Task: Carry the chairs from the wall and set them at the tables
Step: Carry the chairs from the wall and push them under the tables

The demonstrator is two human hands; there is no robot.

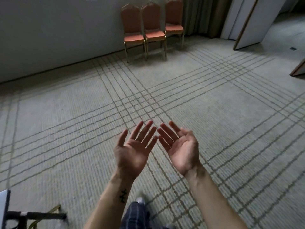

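Three orange-cushioned banquet chairs with gold metal frames stand in a row at 12 o'clock, backs to the pale grey wall, well apart from me across the grey carpet with crossing brown lines. In the head view, my left hand and right hand are raised at 6 o'clock, palms up, fingers straight and spread, holding nothing; their fingertips nearly meet. A small black tattoo marks my left forearm. Below it, my dark striped trouser leg shows. Dark pleated curtains hang at 1 o'clock beside the chairs, and a white door panel with a brown edge stands at 2 o'clock. A black metal frame sits at 7 o'clock.
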